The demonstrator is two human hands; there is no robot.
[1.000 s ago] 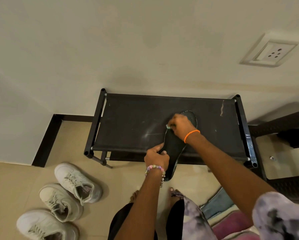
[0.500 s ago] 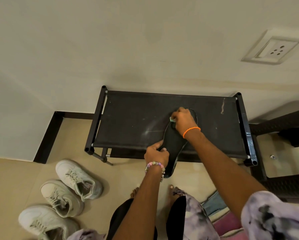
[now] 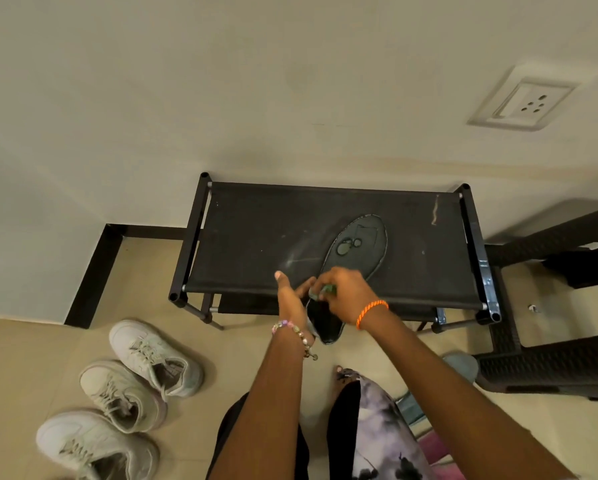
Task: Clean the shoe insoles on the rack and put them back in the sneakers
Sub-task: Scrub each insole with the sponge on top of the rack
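The right hand [image 3: 342,289], an orange band at its wrist, pinches a small greenish cleaning piece [image 3: 328,289] against the near part of the dark insole [image 3: 358,249]; what the piece is cannot be told. The left hand [image 3: 292,299], with a beaded bracelet at its wrist, lies along the left edge of the insole's heel end, thumb raised and fingers reaching to the insole's edge; whether they curl under it cannot be told. The insole lies slantwise on the black fabric top of the shoe rack [image 3: 256,237], its toe pointing far and right, its heel end hanging over the near edge of the rack. Pale round marks show on the toe half. Three white sneakers [image 3: 152,358] stand on the tiled floor, near and left of the rack, well apart from the insole. A dark wicker stool [image 3: 550,358] stands just right of the rack. A wall socket [image 3: 526,102] sits on the far wall, to the right.
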